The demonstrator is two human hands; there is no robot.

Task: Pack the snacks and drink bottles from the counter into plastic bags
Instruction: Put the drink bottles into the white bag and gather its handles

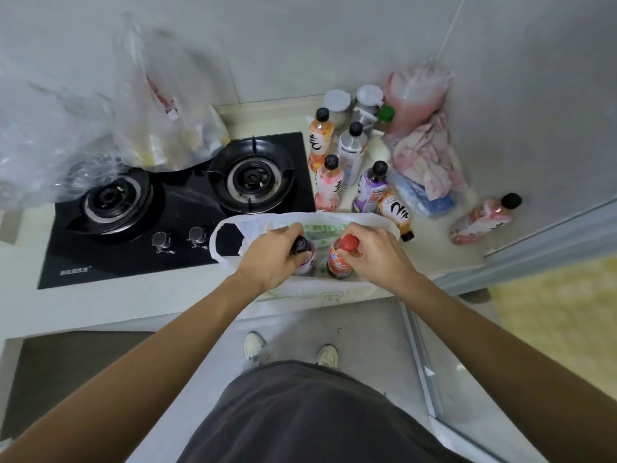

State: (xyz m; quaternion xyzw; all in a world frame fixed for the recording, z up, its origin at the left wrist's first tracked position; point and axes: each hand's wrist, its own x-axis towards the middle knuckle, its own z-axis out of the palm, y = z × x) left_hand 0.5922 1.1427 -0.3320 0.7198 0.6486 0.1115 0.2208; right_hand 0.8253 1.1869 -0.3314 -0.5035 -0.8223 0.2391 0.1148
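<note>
A white plastic bag (367, 222) lies open at the counter's front edge. Inside it my left hand (270, 259) grips a purple bottle with a black cap (305, 253), and my right hand (377, 253) grips a red-capped bottle (340, 259). Both bottles stand upright in the bag. Behind the bag stand several drink bottles, among them an orange one (319, 138), a clear one (350, 152), a pink one (329, 182) and a purple one (370, 187). An orange bottle (397, 212) lies tipped beside the bag. A pink bottle (484, 217) lies on its side at the right.
A black two-burner gas hob (167, 208) fills the left of the counter. Clear plastic bags with packets (160, 128) sit on and behind it. Jars (337, 101), a pink bag (414, 95), a pink cloth (427, 158) and a blue pack (420, 195) crowd the back right corner.
</note>
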